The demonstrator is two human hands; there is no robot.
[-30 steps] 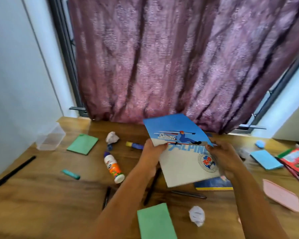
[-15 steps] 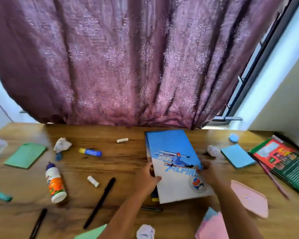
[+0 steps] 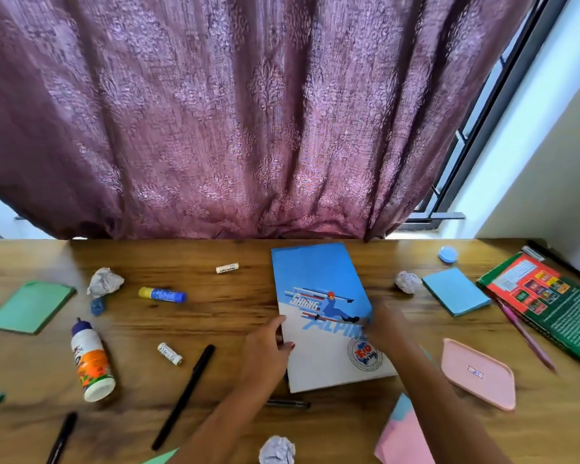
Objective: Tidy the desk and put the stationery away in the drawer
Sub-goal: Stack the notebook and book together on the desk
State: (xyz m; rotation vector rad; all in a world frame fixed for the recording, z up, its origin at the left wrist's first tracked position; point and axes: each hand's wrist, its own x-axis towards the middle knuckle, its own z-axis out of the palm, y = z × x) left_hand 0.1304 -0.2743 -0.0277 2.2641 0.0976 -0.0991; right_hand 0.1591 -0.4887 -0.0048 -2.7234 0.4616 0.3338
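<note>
Blue-and-white paper exercise book [image 3: 318,279] with a skier printed on its cover is lying flat near the middle of the brown wood-grain desk [image 3: 235,316]. Its long axis is running away from the person toward the curtain and leaning slightly left, with the blue half far and the white half near. The left hand [image 3: 268,343] is pinching the book's left edge, thumb and a curled finger lying on the cover. The right hand [image 3: 382,326] is showing only as a blur over the right edge and covering the end of the printed title; whether it is gripping or merely pressing cannot be told. A slim dark pen [image 3: 288,403] is poking out from behind the left forearm. Further left, a long black marker [image 3: 185,395] is lying slantwise, with a white plastic glue bottle [image 3: 92,363] beyond it. To the right, a rounded pink plastic lid [image 3: 479,373] is sitting flat, and pink and blue paper sheets [image 3: 406,433] are being cut off by the bottom edge. A crinkled, patterned purple curtain [image 3: 248,112] is hanging behind the desk.
</note>
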